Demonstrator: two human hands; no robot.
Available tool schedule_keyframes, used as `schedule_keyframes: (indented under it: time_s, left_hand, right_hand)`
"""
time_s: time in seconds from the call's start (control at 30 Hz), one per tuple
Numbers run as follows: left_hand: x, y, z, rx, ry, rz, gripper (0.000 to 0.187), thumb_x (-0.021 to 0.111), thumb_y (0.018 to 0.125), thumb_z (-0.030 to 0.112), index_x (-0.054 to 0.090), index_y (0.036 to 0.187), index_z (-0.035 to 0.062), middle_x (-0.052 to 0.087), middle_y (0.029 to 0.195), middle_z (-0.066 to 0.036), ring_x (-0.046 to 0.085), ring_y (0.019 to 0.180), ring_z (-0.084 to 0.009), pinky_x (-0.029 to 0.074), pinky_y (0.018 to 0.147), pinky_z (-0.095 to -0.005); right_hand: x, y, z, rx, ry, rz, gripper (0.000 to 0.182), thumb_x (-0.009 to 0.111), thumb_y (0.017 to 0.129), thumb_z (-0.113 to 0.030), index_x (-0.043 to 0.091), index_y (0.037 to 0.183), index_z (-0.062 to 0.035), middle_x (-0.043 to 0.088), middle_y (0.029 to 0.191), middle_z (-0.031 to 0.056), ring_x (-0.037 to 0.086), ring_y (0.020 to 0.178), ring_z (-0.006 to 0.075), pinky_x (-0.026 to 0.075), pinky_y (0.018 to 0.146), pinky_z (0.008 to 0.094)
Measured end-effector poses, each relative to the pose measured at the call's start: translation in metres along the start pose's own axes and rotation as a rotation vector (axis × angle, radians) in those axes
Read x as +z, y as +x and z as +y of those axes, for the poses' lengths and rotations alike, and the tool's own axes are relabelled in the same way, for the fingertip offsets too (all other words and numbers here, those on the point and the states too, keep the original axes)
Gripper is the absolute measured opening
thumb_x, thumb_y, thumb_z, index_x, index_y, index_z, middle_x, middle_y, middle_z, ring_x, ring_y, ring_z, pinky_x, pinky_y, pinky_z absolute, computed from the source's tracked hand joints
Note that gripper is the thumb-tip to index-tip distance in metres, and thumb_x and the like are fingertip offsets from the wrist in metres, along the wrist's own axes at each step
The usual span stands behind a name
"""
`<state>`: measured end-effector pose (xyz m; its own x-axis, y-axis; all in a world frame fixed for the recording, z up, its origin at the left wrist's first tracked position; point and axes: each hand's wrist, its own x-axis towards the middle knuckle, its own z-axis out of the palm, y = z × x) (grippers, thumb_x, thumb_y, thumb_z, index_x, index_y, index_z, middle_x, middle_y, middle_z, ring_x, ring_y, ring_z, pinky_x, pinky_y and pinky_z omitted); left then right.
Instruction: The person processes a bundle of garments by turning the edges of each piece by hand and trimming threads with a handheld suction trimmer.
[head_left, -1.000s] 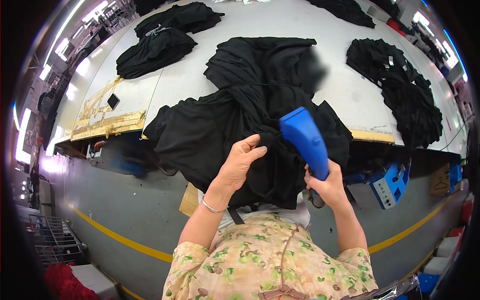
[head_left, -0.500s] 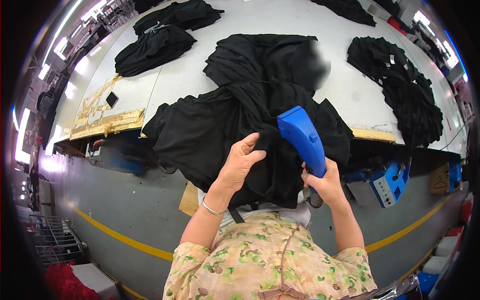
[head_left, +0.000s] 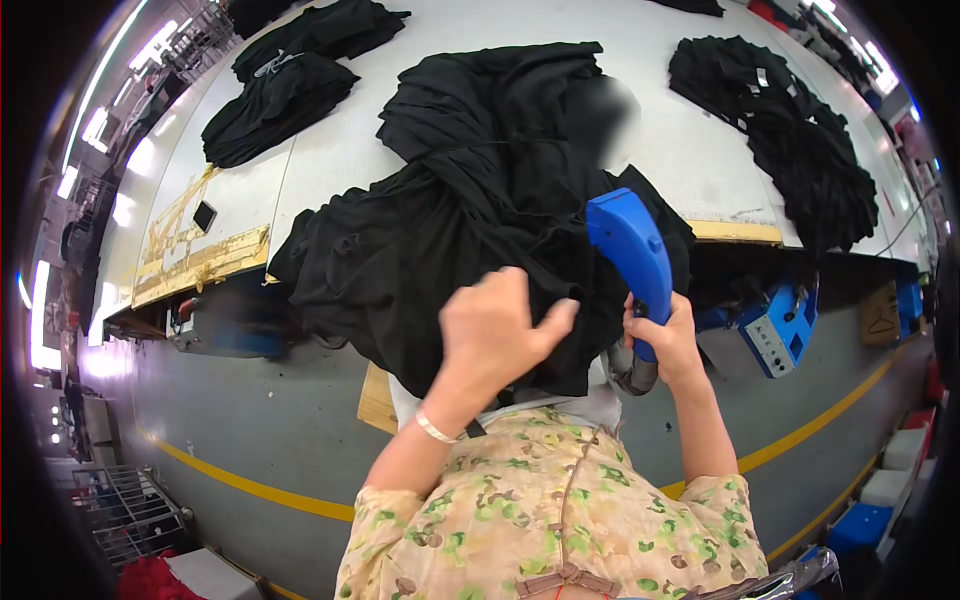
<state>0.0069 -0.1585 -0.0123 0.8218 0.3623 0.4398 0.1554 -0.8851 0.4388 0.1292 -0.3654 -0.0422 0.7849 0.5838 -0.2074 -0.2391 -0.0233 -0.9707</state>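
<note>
Far left on the white table (head_left: 330, 150) lay a folded black pile (head_left: 275, 95). Our left hand (head_left: 495, 335) pinched the black garment (head_left: 440, 250) hanging off the near edge, bunching it taut for the blue tagging gun (head_left: 632, 260) gripped tightly in our right hand (head_left: 665, 340).

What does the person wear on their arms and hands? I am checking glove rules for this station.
No gloves: both the left hand and right hand are bare. A thin silver bracelet circles the left wrist. Short floral sleeves, cream with green and brown, cover the upper arms.
</note>
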Motion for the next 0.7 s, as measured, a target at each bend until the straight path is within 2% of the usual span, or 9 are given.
schedule_keyframes:
  time_s: [0.1,0.17,0.2,0.3,0.33,0.47,0.53,0.6,0.7]
  left_hand:
    - [0.053,0.001,-0.007,-0.003,0.037,-0.029,0.028,0.075,0.075,0.024,0.058,0.078,0.0022,0.060,0.069,-0.011,0.061,0.060,-0.0329,0.049,0.058,-0.0408]
    - [0.053,0.000,-0.012,-0.036,-0.229,0.067,0.015,0.071,0.076,0.009,0.062,0.085,0.0014,0.061,0.072,-0.013,0.059,0.059,-0.0298,0.048,0.056,-0.0375]
    - [0.050,-0.002,-0.013,-0.027,-0.316,0.100,0.018,0.066,0.075,-0.005,0.064,0.093,0.0009,0.059,0.072,-0.009,0.055,0.056,-0.0183,0.045,0.053,-0.0290]
    - [0.029,-0.001,-0.008,-0.148,-0.575,0.086,0.022,0.065,0.076,-0.009,0.065,0.095,0.0000,0.056,0.073,-0.002,0.048,0.058,-0.0069,0.040,0.053,-0.0221]
    - [0.026,-0.002,-0.011,-0.165,-0.608,0.093,0.019,0.065,0.082,-0.010,0.065,0.098,-0.0002,0.056,0.077,0.004,0.043,0.060,-0.0017,0.036,0.054,-0.0179]
    - [0.018,-0.010,-0.024,-0.309,-0.883,0.082,0.017,0.063,0.089,-0.005,0.066,0.104,0.0008,0.060,0.080,0.002,0.046,0.056,-0.0032,0.038,0.052,-0.0197]
    - [0.007,-0.011,-0.020,-0.502,-1.102,0.003,0.015,0.060,0.094,-0.002,0.067,0.107,0.0008,0.061,0.082,0.004,0.046,0.056,-0.0021,0.037,0.051,-0.0180]
    - [0.006,-0.011,-0.025,-0.565,-1.318,-0.023,0.015,0.058,0.097,0.001,0.067,0.109,0.0006,0.061,0.082,0.004,0.045,0.055,-0.0022,0.036,0.051,-0.0172]
    - [0.005,-0.015,-0.040,-0.645,-1.599,-0.056,0.016,0.057,0.098,0.002,0.066,0.111,0.0006,0.061,0.081,0.003,0.044,0.054,-0.0033,0.036,0.051,-0.0189]
  right_hand:
    - [-0.001,-0.015,-0.004,-0.003,-0.033,0.009,0.023,0.069,0.070,-0.002,0.062,0.092,0.0027,0.061,0.073,0.0063,0.061,0.059,0.0153,0.049,0.057,0.0280]
    - [-0.010,-0.022,-0.005,-0.008,-0.056,-0.036,0.021,0.068,0.073,0.000,0.062,0.093,0.0020,0.061,0.074,0.0045,0.060,0.060,0.0123,0.049,0.057,0.0268]
    - [-0.012,-0.025,-0.003,-0.005,-0.062,-0.062,0.020,0.068,0.074,0.001,0.061,0.094,0.0017,0.061,0.074,0.0035,0.060,0.060,0.0108,0.049,0.058,0.0262]
    - [-0.009,-0.028,0.005,0.077,-0.140,-0.219,0.022,0.069,0.073,0.000,0.062,0.094,0.0014,0.062,0.074,0.0030,0.060,0.063,0.0093,0.049,0.059,0.0254]
    - [-0.005,-0.027,0.002,0.082,-0.170,-0.259,0.023,0.070,0.072,0.000,0.062,0.094,0.0012,0.063,0.074,0.0036,0.060,0.064,0.0087,0.050,0.060,0.0251]
    - [0.002,-0.023,-0.004,0.020,0.050,-0.207,0.024,0.070,0.072,0.000,0.063,0.095,0.0017,0.063,0.076,0.0039,0.060,0.065,0.0092,0.050,0.060,0.0252]
    - [0.008,-0.022,-0.009,0.083,-0.068,-0.251,0.024,0.071,0.071,0.000,0.063,0.094,0.0025,0.063,0.077,0.0043,0.060,0.065,0.0092,0.050,0.060,0.0250]
    - [0.014,-0.021,-0.006,0.061,-0.207,-0.318,0.025,0.070,0.071,0.000,0.063,0.094,0.0028,0.063,0.077,0.0045,0.061,0.066,0.0093,0.050,0.061,0.0252]
    - [0.021,-0.020,-0.007,0.091,-0.064,-0.226,0.026,0.071,0.071,-0.001,0.063,0.096,0.0018,0.063,0.077,0.0033,0.059,0.065,0.0093,0.049,0.062,0.0255]
